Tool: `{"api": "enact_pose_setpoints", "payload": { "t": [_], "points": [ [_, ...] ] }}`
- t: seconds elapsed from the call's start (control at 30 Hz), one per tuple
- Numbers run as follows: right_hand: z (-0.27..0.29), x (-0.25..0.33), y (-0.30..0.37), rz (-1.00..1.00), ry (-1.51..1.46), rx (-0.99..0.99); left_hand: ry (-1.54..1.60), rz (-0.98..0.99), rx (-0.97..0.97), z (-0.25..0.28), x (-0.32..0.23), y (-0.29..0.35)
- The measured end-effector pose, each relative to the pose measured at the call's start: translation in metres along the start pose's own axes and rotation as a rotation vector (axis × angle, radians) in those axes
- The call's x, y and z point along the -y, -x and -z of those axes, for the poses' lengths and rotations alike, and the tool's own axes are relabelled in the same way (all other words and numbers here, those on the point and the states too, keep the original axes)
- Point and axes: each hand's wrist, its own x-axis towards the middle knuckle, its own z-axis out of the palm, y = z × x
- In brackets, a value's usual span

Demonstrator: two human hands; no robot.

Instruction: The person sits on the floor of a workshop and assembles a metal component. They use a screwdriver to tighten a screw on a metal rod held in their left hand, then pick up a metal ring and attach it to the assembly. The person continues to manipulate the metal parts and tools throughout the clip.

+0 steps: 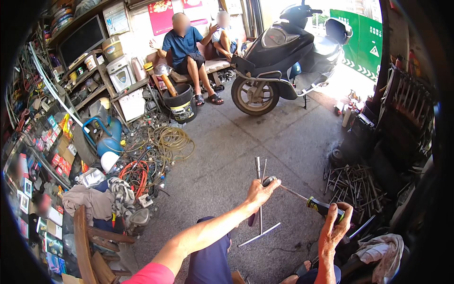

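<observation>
In front of me my left hand (pixel 261 193) is closed round a small dark metal part (pixel 269 181), whose exact kind I cannot make out. The fingers of my right hand (pixel 335 229) grip the end of a screwdriver (pixel 320 207) with a black and yellow-green handle. Its thin shaft points left, and the tip reaches the thumb side of my left hand; whether it touches the part is hidden. Behind and below my left hand is a long T-shaped metal rod (pixel 260 218) with its crossbar low down. A second thin rod (pixel 264 166) shows beside its upper end.
A black scooter (pixel 288 57) stands ahead. Two people sit on a bench (pixel 222 65) near a black bucket (pixel 181 104). Coiled hose (pixel 172 142) and clutter line the left, beside a wooden chair (pixel 82 241). Piled metal rods (pixel 354 189) lie at right.
</observation>
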Motion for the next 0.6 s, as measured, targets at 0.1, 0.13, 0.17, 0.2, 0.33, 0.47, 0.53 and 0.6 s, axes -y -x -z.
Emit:
{"api": "enact_pose_setpoints", "payload": {
  "t": [0.1, 0.13, 0.17, 0.2, 0.33, 0.47, 0.53, 0.6],
  "points": [
    [-0.009, 0.007, -0.006, 0.094, 0.066, -0.033, -0.015, -0.006, -0.006, 0.002, 0.001, -0.004],
    [-0.013, 0.013, -0.012, 0.12, 0.027, -0.026, -0.02, -0.003, -0.011, 0.002, 0.001, -0.005],
    [-0.017, 0.022, -0.019, 0.094, 0.02, 0.01, -0.036, 0.0, -0.044, 0.005, 0.002, -0.007],
    [-0.021, 0.028, -0.025, 0.093, 0.026, 0.013, -0.05, 0.001, -0.071, 0.006, 0.005, -0.01],
    [-0.031, 0.044, -0.046, 0.065, 0.097, 0.02, -0.147, -0.034, -0.132, 0.007, 0.01, -0.014],
    [-0.032, 0.026, -0.047, 0.098, 0.046, -0.041, -0.24, 0.012, -0.104, 0.006, -0.003, -0.007],
    [-0.032, 0.017, -0.042, 0.088, 0.035, -0.061, -0.197, 0.017, -0.104, 0.007, -0.002, -0.007],
    [-0.037, 0.006, -0.04, 0.131, 0.022, -0.092, -0.181, 0.034, -0.095, 0.007, 0.0, -0.006]
  ]
}}
